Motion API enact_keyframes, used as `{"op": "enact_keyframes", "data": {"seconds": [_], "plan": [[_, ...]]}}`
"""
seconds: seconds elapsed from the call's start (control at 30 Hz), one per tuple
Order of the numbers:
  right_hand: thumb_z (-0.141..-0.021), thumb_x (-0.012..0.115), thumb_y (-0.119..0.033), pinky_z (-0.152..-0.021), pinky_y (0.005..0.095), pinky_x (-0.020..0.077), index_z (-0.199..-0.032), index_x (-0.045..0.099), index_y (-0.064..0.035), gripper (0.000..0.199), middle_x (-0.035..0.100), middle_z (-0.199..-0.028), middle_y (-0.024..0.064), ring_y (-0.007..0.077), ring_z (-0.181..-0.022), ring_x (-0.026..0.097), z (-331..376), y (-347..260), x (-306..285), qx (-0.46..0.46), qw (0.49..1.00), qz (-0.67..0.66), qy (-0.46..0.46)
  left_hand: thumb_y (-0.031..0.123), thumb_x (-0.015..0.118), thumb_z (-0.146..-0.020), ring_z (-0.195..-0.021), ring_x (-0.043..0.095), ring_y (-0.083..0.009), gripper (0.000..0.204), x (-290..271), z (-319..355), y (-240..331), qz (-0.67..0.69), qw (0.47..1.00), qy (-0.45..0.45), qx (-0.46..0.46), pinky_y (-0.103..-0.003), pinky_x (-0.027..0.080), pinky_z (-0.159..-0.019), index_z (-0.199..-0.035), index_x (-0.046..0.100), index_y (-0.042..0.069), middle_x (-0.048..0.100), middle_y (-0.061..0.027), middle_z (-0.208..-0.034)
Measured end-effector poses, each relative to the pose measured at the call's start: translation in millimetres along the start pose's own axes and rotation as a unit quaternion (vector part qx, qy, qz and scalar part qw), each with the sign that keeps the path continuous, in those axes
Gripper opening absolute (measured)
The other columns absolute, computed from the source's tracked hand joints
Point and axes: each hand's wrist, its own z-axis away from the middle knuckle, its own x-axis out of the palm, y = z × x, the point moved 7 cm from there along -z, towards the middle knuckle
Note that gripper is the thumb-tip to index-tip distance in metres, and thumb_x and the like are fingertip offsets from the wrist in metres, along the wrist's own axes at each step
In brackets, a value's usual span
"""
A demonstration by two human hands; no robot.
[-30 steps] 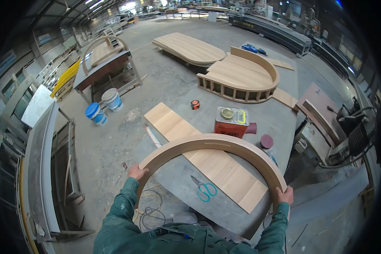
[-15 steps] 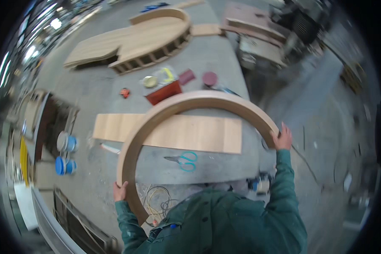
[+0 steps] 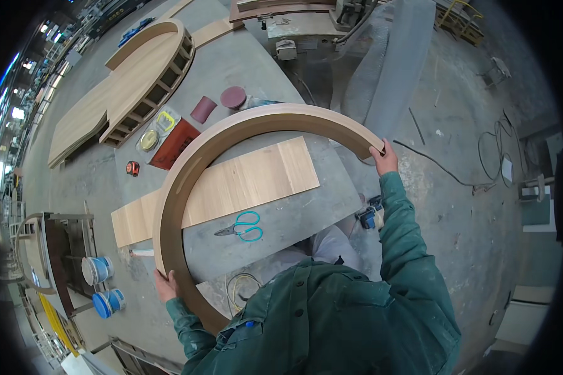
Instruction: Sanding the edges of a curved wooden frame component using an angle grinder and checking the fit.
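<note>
The left hand (image 3: 166, 286) was closed around a curved wooden band (image 3: 222, 136) a little above its near end, and the right hand (image 3: 385, 157) gripped its far end, so the band arched ahead of both. Between the hands, teal-handled scissors (image 3: 236, 229) and a wooden board (image 3: 250, 181), partly covered by the band, lay on the grey worktop (image 3: 331, 194). Beyond the left hand stood a red can (image 3: 176, 145), with an orange tape measure (image 3: 132, 168) near it.

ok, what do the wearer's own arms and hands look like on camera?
Both arms wear long, dark green sleeves: left sleeve, right sleeve. Pale smudges show on the fabric. Left hand and right hand are bare, without gloves. The sleeves match a green jacket with dark front buttons.
</note>
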Motion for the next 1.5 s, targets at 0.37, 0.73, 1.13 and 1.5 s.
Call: {"op": "enact_keyframes", "data": {"seconds": [0.37,0.73,1.13,1.5], "plan": [[-0.084,0.079,-0.023,-0.094,0.0347,0.0518,-0.134,0.055,0.0007,0.06,0.068,-0.116,0.0165,0.0219,-0.106,0.066,-62.1,-25.1,47.2,-0.049,0.993,-0.075,-0.079,0.016,0.071,-0.085,-0.116,0.058,-0.0417,0.062,18.5,54.5,-14.9,0.007,0.993,0.087,-0.075,-0.046,0.046,-0.1,-0.139,0.044,0.0,0.06,-0.0259,-0.127],[-0.088,0.075,-0.027,-0.113,0.0348,0.0352,-0.154,0.017,0.006,0.094,0.042,-0.149,0.0266,0.0293,-0.137,0.045,-40.2,-2.6,105.2,-0.036,0.968,-0.244,-0.045,0.021,0.079,-0.075,-0.133,0.039,-0.041,0.09,30.7,79.9,100.5,-0.201,0.96,0.196,-0.004,-0.051,0.032,-0.113,-0.152,0.034,0.013,0.037,-0.0228,-0.148],[-0.087,0.073,-0.02,-0.117,0.0328,0.0274,-0.156,0.018,0.0017,0.091,0.035,-0.156,0.0217,0.0255,-0.146,0.034,-17.2,-4.5,105.9,-0.077,0.964,-0.253,0.004,0.014,0.079,-0.072,-0.133,0.041,-0.0435,0.081,58.1,-30.6,347.1,-0.103,0.91,0.154,0.372,-0.051,0.034,-0.111,-0.146,0.045,0.01,0.041,-0.0249,-0.147],[-0.087,0.069,-0.009,-0.112,0.0374,0.036,-0.155,0.032,-0.0069,0.076,0.045,-0.151,0.0178,0.0283,-0.14,0.043,129.8,90.0,-11.1,0.063,0.994,-0.03,-0.079,0.057,0.072,-0.08,-0.134,0.042,-0.0423,0.088,195.0,-219.8,557.3,-0.03,0.948,-0.101,0.3,-0.046,0.034,-0.114,-0.147,0.043,0.009,0.045,-0.0258,-0.144]]}}
